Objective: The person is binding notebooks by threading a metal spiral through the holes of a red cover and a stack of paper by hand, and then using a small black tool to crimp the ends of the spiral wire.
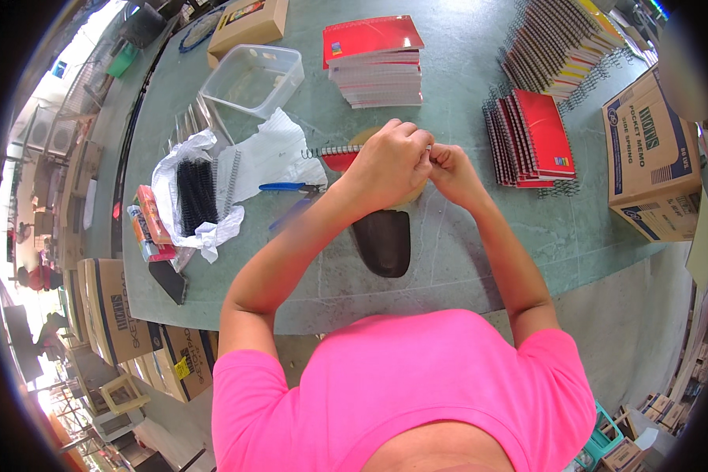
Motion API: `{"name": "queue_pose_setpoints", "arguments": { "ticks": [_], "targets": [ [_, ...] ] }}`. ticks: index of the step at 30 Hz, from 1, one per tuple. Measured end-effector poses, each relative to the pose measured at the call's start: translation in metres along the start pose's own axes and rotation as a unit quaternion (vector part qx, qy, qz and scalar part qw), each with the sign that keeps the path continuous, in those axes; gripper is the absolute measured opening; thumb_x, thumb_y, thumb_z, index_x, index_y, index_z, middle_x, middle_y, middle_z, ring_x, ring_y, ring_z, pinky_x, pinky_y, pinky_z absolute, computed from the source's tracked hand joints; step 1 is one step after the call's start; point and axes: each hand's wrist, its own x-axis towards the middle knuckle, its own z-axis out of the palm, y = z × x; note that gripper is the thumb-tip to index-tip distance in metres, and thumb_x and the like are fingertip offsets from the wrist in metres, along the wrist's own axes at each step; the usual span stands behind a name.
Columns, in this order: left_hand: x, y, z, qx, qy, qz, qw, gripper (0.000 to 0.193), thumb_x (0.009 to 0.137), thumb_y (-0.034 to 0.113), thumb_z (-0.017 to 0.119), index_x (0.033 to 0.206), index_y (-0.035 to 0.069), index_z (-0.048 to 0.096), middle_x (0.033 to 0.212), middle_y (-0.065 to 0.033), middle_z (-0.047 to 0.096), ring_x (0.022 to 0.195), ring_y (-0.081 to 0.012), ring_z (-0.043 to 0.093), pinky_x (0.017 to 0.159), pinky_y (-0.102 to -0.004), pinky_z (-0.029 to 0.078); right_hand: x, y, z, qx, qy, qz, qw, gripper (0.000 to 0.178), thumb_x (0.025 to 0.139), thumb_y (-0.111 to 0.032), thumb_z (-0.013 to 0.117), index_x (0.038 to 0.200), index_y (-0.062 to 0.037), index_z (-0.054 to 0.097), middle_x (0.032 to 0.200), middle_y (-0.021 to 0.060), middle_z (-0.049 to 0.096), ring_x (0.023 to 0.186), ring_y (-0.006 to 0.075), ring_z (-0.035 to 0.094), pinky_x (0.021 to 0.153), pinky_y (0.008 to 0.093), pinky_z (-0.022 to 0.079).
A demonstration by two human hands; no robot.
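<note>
A small red notebook [339, 161] lies mostly hidden beneath my left hand [395, 161]. Its wire spiral runs along the top edge, and a loose end of coil [310, 153] sticks out past the left side. My left hand is closed over the notebook's spiral edge. Pinched fingers of my right hand [453, 173] meet the left fingertips at the right end of that edge; what they pinch is hidden. Under both hands shows part of a round yellowish piece [363, 138]. Blue-handled pliers [285, 187] rest on the table to the left. Nearer me lies a dark rounded pad [383, 245].
Ahead stands a stack of red-covered pads [374, 67]. Spiral-bound red notebooks [539, 135] and a taller bound pile [560, 46] are at right, beside a cardboard box [651, 153]. Leftward are a clear plastic bin [256, 79] and black coils [197, 197] in white paper.
</note>
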Motion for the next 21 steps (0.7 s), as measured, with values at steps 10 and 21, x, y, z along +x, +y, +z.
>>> {"name": "queue_pose_setpoints", "arguments": {
  "ticks": [10,21],
  "targets": [
    [-0.005,0.007,-0.015,0.062,0.036,0.005,0.997,0.012,0.073,0.007,0.062,0.085,0.004,0.063,0.086,-0.0144,0.060,0.082,-0.0321,0.058,0.069,-0.0375,0.046,-0.011,0.006,0.011,-0.022,0.060,-0.073,0.995,0.024,0.088,-0.014,0.057,0.107,-0.0010,0.062,0.083,0.0086,0.065,0.079,0.0050,0.055,0.066,0.0274,0.048],
    [-0.018,0.055,-0.009,0.001,0.083,0.084,0.993,0.033,0.076,0.016,0.071,0.103,0.002,0.060,0.095,-0.0151,0.060,0.092,-0.0324,0.057,0.082,-0.0384,0.046,-0.015,-0.067,-0.014,0.214,0.106,-0.010,0.971,0.038,0.088,-0.020,0.061,0.121,-0.0052,0.048,0.102,0.0051,0.060,0.091,0.0105,0.056,0.076,0.0270,0.048]
  ]
}}
